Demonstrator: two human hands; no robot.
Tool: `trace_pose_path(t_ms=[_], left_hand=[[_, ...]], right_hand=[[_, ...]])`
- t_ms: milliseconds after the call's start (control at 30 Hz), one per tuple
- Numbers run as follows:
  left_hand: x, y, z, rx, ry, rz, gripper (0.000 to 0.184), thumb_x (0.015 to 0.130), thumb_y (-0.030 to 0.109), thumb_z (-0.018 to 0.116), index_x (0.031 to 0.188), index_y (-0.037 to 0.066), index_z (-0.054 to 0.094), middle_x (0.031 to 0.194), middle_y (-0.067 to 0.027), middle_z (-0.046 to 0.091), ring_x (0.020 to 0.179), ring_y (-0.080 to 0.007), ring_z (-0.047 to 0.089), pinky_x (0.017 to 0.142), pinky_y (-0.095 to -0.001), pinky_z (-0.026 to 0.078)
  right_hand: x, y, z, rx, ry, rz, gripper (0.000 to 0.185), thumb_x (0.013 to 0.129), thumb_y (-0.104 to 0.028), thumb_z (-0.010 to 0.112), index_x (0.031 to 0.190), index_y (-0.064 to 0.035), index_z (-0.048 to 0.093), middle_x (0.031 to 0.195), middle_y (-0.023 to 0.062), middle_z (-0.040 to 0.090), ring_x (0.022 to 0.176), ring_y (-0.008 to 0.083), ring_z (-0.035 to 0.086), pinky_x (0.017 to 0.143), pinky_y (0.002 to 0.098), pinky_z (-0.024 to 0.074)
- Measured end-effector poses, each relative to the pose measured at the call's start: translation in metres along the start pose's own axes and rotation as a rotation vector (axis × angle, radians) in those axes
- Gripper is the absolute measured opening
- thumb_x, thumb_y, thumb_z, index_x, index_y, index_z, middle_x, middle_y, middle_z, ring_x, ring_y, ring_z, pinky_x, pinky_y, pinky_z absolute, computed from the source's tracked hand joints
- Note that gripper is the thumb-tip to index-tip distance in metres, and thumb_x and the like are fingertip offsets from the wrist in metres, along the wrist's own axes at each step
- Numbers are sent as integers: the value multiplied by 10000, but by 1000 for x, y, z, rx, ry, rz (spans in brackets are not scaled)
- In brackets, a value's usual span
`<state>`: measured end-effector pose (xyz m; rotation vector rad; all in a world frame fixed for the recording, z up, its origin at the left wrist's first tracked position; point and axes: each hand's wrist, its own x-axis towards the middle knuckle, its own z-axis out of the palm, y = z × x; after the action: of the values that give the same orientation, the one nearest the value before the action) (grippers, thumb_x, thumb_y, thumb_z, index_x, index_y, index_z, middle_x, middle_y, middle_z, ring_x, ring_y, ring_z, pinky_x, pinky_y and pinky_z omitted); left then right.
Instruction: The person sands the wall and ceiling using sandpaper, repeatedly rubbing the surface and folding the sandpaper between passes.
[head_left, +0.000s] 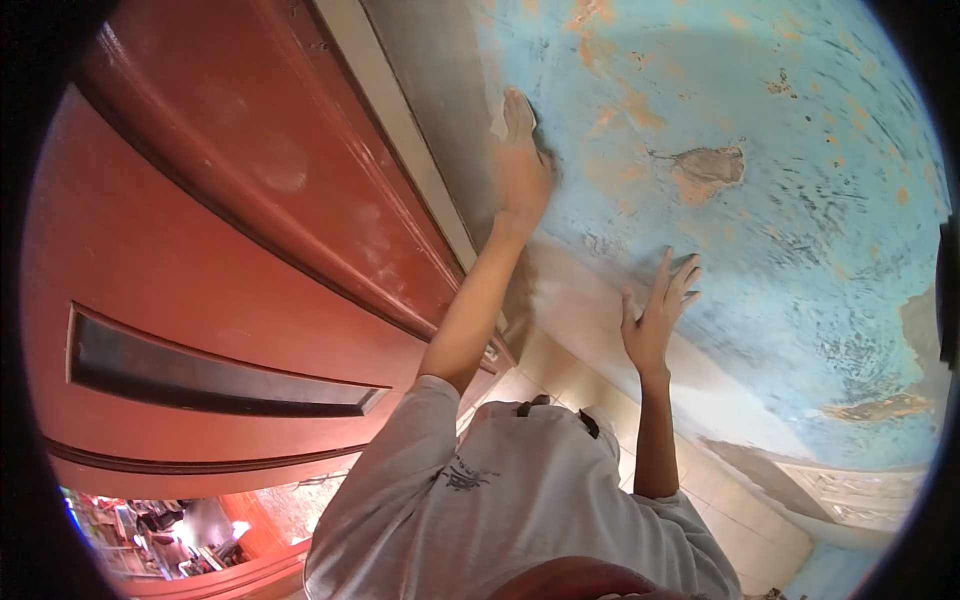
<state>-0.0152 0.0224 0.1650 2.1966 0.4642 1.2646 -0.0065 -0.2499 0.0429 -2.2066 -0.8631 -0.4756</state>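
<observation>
Your left hand [524,180]: nearly flat, holding a pale piece [498,122] against the wall [765,220], likely to keep it flush | your right hand [655,325]: spread, empty, by the wall, perhaps for balance

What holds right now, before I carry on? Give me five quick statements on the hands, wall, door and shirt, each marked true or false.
1. The left hand has a pale, flat piece under its fingers. True.
2. The right hand is clenched in a fist. False: its fingers are spread.
3. The blue paint on the wall is unbroken. False: a bare grey patch shows in it.
4. The red door is on the person's left. True.
5. The shirt has sleeves reaching both wrists. False: both forearms are bare.
</observation>
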Motion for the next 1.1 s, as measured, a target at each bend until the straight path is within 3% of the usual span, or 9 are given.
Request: trace_pose_path(t_ms=[67, 133, 167, 233, 333, 667, 733, 833, 1100], left_hand=[[4, -13, 5, 58, 44, 124, 914, 759, -242, 473, 1621, -50, 236, 1666, -301, 230, 1534, -450, 275, 1136, -393, 442], [22, -10, 3, 178, 236, 247, 818, 831, -207, 489, 1607, -38, 293, 1621, -302, 342, 1398, -464, 483, 1097, -399, 469], [22, -6, 2, 175, 240, 243, 818, 831, -207, 489, 1607, -38, 293, 1621, -302, 342, 1398, -464, 483, 1097, -399, 469], [16, 13, -7, -117, 76, -37, 815, 828, -212, 481, 1604, -31, 312, 1626, -286, 346, 1425, -451, 452, 1124, -409, 446], [0, 0, 7, 54, 207, 205, 813, 823, -214, 484, 1599, -42, 312, 1630, -272, 346, 1409, -451, 463, 1124, -414, 445], [-4, -9, 12, 14, 202, 145, 856, 793, -223, 479, 1608, -36, 297, 1639, -268, 331, 1424, -439, 464, 1139, -416, 434], [11, 0, 7, -132, 185, 40, 879, 778, -235, 482, 1612, -32, 290, 1637, -271, 334, 1443, -437, 443, 1155, -410, 420], [24, -6, 12, 14, 288, 179, 876, 784, -236, 480, 1613, -30, 288, 1632, -268, 349, 1446, -435, 441, 1178, -399, 399], [15, -8, 11, -7, 239, 122, 810, 803, -228, 475, 1582, -57, 337, 1592, -292, 398, 1412, -431, 486, 1178, -388, 400]], right_hand=[[0, -3, 4, 0, 2, 10, 829, 1006, -291, 597, 1681, -92, 159, 1698, 349, -21, 1543, 602, 3, 1154, 788, 25], [3, -2, 3, -14, 1, 10, 832, 1006, -298, 600, 1682, -96, 158, 1695, 355, -29, 1540, 607, -5, 1151, 792, 23], [3, -1, 2, -16, -8, 11, 826, 1012, -301, 596, 1681, -93, 159, 1695, 354, -23, 1541, 604, -4, 1156, 785, 22], [0, 0, -1, -19, -18, 11, 819, 1018, -304, 591, 1680, -90, 159, 1696, 353, -17, 1543, 601, -2, 1162, 778, 21], [-1, 1, -1, 17, -12, 16, 803, 1029, -300, 581, 1678, -82, 163, 1695, 355, -6, 1547, 593, 4, 1175, 761, 18], [-3, 7, -4, 41, -33, 18, 805, 1031, -296, 590, 1675, -69, 163, 1706, 329, 21, 1552, 582, 20, 1197, 731, 20], [-2, 8, -3, 33, -33, 22, 808, 1028, -290, 593, 1675, -71, 162, 1707, 326, 20, 1552, 580, 20, 1198, 730, 21], [-4, 9, -6, 30, -45, 14, 819, 1023, -287, 595, 1677, -74, 150, 1709, 323, 18, 1553, 579, 19, 1199, 728, 25], [-2, 14, 0, 47, -54, 14, 856, 1020, -316, 594, 1681, -68, 109, 1705, 334, 0, 1545, 595, 11, 1191, 739, 17]])
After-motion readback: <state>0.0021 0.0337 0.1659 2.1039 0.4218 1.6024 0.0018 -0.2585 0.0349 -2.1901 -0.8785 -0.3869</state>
